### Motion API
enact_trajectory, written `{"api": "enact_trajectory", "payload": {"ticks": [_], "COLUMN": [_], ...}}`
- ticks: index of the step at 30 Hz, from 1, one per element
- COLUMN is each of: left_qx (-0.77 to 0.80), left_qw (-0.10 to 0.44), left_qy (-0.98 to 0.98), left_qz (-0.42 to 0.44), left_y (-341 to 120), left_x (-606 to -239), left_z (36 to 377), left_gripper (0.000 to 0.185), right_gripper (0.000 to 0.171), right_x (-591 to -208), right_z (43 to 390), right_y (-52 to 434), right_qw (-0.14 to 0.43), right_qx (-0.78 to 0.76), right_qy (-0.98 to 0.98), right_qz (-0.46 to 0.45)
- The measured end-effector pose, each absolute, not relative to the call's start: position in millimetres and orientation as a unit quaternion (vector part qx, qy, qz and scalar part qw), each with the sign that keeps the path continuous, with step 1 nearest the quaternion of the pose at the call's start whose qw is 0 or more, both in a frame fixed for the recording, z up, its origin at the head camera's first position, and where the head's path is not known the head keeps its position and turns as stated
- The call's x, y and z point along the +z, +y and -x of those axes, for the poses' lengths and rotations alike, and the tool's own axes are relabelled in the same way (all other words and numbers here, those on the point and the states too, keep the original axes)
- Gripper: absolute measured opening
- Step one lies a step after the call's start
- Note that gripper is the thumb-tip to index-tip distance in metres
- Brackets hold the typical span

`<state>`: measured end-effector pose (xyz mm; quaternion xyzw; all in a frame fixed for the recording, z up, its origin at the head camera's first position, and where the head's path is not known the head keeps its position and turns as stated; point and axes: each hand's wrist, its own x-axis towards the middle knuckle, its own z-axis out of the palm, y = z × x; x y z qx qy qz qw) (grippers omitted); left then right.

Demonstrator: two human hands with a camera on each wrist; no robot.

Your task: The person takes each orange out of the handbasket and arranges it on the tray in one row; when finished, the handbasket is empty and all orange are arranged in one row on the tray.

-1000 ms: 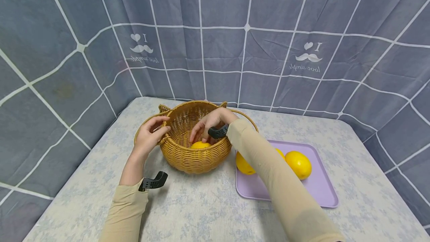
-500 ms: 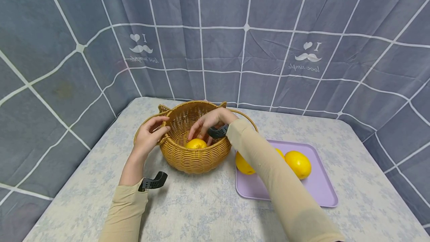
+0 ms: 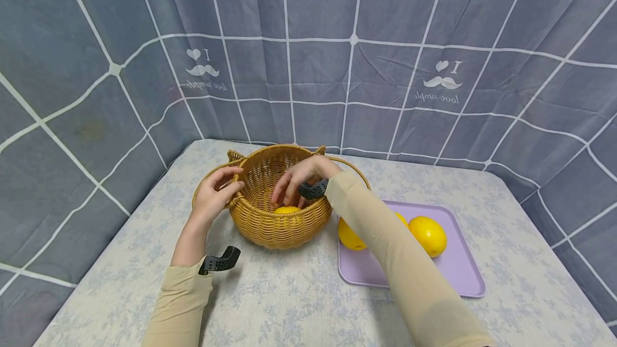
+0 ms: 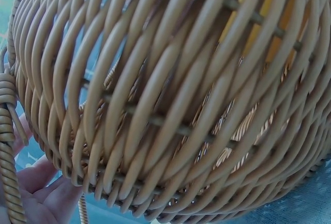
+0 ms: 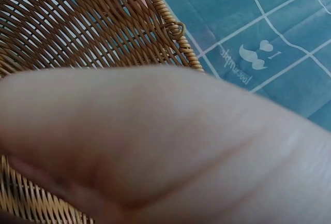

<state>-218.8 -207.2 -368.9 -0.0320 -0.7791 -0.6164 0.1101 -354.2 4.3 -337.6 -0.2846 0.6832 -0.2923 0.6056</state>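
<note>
A wicker basket [image 3: 277,232] with ear-like points on its rim stands on the table. My left hand [image 3: 209,197] grips its left rim, thumb on the near side and fingers over the edge. In the left wrist view that hand [image 4: 44,193] shows past the woven wall. Inside the basket, my right hand [image 3: 306,173] reaches down with loosely bent fingers above a yellow lemon [image 3: 287,210]. Only the lemon's top clears the front rim, and whether a fingertip touches it is hard to see. The right wrist view shows mostly the blurred hand [image 5: 155,141], with its fingertips hidden.
On the right lies a lilac tray [image 3: 460,269] bearing more lemons, one lemon [image 3: 428,236] at its right side and others partly hidden by my right forearm. The basket's handle [image 3: 359,170] hangs out at its right. A grey-blue checked curtain [image 3: 318,68] closes off the back.
Within the basket the lemon has shifted left and up, then back right and lower under the right fingers. My left hand and the basket have stayed in place.
</note>
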Motion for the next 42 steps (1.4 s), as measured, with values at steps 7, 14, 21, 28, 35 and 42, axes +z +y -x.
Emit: {"api": "enact_trajectory", "payload": {"ticks": [7, 14, 21, 28, 35, 42], "left_qx": [-0.617, -0.616, -0.618, -0.622, -0.619, -0.621], "left_qw": [0.107, 0.105, 0.111, 0.116, 0.119, 0.121], "left_qy": [-0.779, -0.780, -0.777, -0.773, -0.776, -0.774], "left_qz": [0.033, 0.033, 0.037, 0.041, 0.035, 0.040], "left_y": [-208.3, -208.3, -208.0, -209.2, -209.5, -209.3], "left_x": [-368.8, -370.5, -371.0, -370.5, -371.2, -371.1], "left_z": [218.4, 219.2, 218.8, 219.5, 220.9, 220.2], "left_gripper": [0.036, 0.036, 0.036, 0.035, 0.034, 0.034], "right_gripper": [0.050, 0.055, 0.057, 0.061, 0.058, 0.061], "right_x": [-334.6, -335.1, -335.5, -334.3, -333.0, -332.1], "right_z": [355.1, 353.8, 354.0, 355.1, 355.9, 355.2], "right_y": [5.2, 5.0, 3.5, 2.3, 2.4, 2.7], "right_qw": [0.632, 0.652, 0.673, 0.692, 0.668, 0.687], "right_qx": [-0.245, -0.231, -0.220, -0.247, -0.250, -0.272], "right_qy": [0.675, 0.655, 0.625, 0.602, 0.604, 0.583], "right_qz": [0.292, 0.305, 0.329, 0.313, 0.355, 0.336]}}
